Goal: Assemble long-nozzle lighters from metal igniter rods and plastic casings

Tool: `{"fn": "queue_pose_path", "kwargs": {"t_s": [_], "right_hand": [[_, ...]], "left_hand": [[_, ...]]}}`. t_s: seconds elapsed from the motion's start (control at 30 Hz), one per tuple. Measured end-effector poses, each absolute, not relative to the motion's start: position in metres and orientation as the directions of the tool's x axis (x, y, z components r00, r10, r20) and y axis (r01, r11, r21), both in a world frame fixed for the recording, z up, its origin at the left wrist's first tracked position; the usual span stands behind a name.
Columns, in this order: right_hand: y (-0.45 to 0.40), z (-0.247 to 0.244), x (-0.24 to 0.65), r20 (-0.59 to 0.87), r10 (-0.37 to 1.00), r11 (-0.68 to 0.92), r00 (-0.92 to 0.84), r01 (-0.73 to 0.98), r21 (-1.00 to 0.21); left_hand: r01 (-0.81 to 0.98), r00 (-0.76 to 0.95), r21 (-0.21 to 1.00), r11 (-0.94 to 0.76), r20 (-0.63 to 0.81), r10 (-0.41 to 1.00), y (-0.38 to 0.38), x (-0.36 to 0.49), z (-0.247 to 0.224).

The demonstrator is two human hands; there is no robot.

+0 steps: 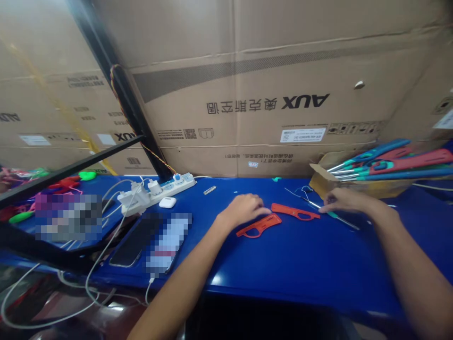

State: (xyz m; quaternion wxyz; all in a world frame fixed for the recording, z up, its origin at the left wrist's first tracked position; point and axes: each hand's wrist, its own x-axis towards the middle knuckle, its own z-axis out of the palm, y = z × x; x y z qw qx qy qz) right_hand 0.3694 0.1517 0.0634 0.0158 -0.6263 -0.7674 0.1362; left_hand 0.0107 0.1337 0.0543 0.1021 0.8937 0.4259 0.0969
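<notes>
Two flat red plastic handle halves (260, 225) with finger loops, shaped like lighter casings, lie on the blue table. My left hand (246, 208) is just behind the nearer half, fingers curled and thumb pointing at the gap between the halves. Whatever its fingers may hold is hidden. To the right, my right hand (341, 200) has thumb and fingers pinched on a thin metal rod with a teal part (332, 215), slanting low over or on the table. Thin wires (304, 191) curl beside the rod's far end.
An open cardboard box (322, 182) at the right holds several long-necked lighters (385, 163). Two phones (136, 241), a white earbud case (167, 202) and a power strip (177, 186) with chargers and cables lie left. Large cardboard (247, 127) stands behind; a black metal frame (123, 94) rises left.
</notes>
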Motion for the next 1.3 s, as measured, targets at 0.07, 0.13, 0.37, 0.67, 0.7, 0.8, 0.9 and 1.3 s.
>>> {"fn": "queue_pose_path", "kwargs": {"t_s": [0.07, 0.13, 0.37, 0.67, 0.7, 0.8, 0.9, 1.3], "right_hand": [[0.152, 0.058, 0.367, -0.183, 0.950, 0.202, -0.252, 0.946, -0.253], [0.153, 0.057, 0.362, -0.187, 0.938, 0.237, -0.293, 0.933, -0.271], [0.142, 0.076, 0.329, -0.009, 0.927, 0.360, -0.374, 0.897, -0.258], [0.111, 0.094, 0.283, 0.391, 0.772, 0.583, -0.502, 0.804, -0.118], [0.110, 0.095, 0.282, 0.435, 0.755, 0.587, -0.491, 0.802, -0.115], [0.107, 0.097, 0.281, 0.546, 0.685, 0.629, -0.482, 0.769, -0.110], [0.102, 0.099, 0.277, 0.597, 0.632, 0.671, -0.494, 0.735, -0.102], [0.099, 0.101, 0.273, 0.508, 0.678, 0.688, -0.531, 0.703, -0.182]], "left_hand": [[0.630, 0.743, 0.278, -0.726, 0.059, 0.667, 0.121, 0.022, 0.045], [0.528, 0.822, 0.266, -0.806, 0.078, 0.564, 0.111, 0.031, 0.040], [0.580, 0.738, 0.070, -0.811, 0.376, 0.560, 0.111, 0.036, 0.050], [0.668, 0.514, 0.095, -0.738, 0.658, 0.550, 0.122, 0.022, 0.061], [0.660, 0.415, 0.193, -0.726, 0.712, 0.566, 0.124, 0.022, 0.059], [0.455, 0.161, 0.573, -0.681, 0.700, 0.696, 0.128, 0.028, 0.047], [0.213, 0.226, 0.796, -0.567, 0.524, 0.821, 0.129, 0.038, 0.035], [-0.276, 0.376, 0.923, -0.269, 0.361, 0.853, 0.135, 0.033, 0.053]]}}
